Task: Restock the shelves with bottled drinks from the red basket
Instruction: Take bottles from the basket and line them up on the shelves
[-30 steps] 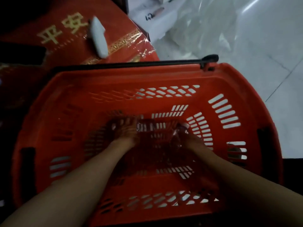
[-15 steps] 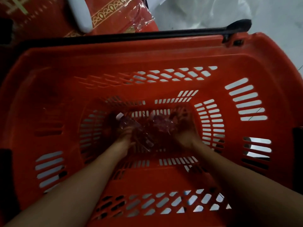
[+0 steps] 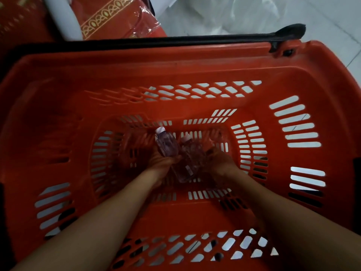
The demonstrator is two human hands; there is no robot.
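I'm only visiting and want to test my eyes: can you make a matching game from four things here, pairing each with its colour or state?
Things:
1. basket
2. handle
3. cap
4. left hand

Descriptions:
a. white
b. grips a bottle
c. red
d. black

Pairs: 1-c, 2-d, 3-a, 4-b

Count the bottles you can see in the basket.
2. One bottle is held in the left hand; the other bottle lies beside it, by the right hand. Dim light may hide more.
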